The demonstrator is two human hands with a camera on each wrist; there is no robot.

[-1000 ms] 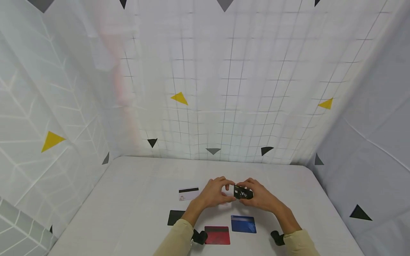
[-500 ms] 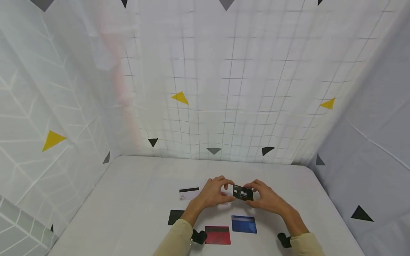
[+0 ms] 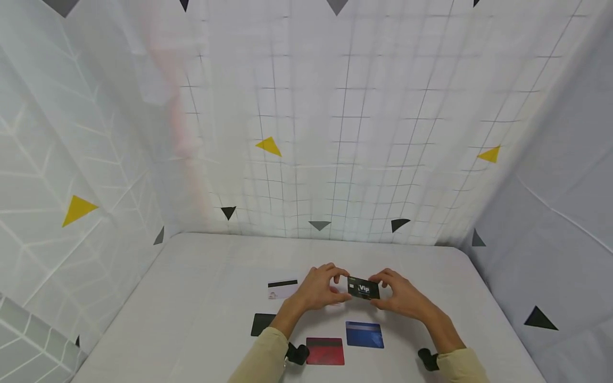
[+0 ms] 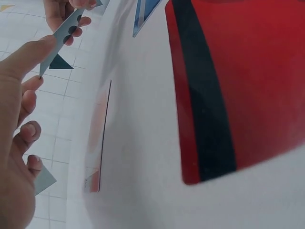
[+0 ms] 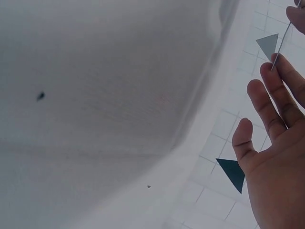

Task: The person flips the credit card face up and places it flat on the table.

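A black card with "Vip" printed on it [image 3: 363, 288] is held up over the table between two hands. My left hand [image 3: 316, 289] pinches its left end with thumb and fingertips. At the opposite end, my right hand [image 3: 401, 298] grips the edge between thumb and fingers. The left wrist view catches the card's back [image 4: 66, 36] at a slant, with dark round spots along it. From the right wrist, only the thin edge of the card [image 5: 281, 45] shows beside the fingers. Another pale card [image 4: 96, 143] lies beneath the left hand, mostly hidden in the head view.
On the white table [image 3: 201, 298] lie a white card with a black stripe [image 3: 282, 290], a dark card [image 3: 262, 324] partly behind the left forearm, a red card [image 3: 325, 352] and a blue card [image 3: 365, 335]. White sheeting hangs at the back and sides.
My right hand has shifted right, its fingers sliding from over the card's face to its right end, so the whole printed face shows. The left hand has stayed nearly still.
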